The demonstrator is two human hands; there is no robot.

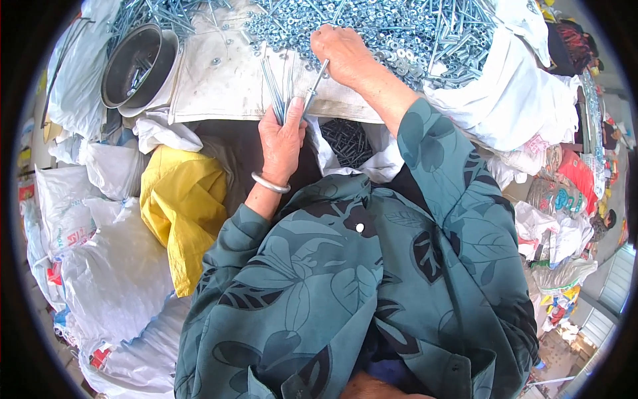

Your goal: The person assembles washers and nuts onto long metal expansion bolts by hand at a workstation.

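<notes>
At the upper left, a heap of long bolts (156, 16) is cut off by the top edge; below it, in a black bowl (118, 74), small metal pieces (138, 74) can hardly be told apart. A fanned bundle of metal rods (272, 85) is gripped in the left hand (280, 136), their lower ends hidden. Dark fasteners (347, 143) are partly covered by a pale cloth (206, 93). The right hand (340, 54) is curled at a hardware pile (399, 43); whether anything is pinched cannot be told.
</notes>
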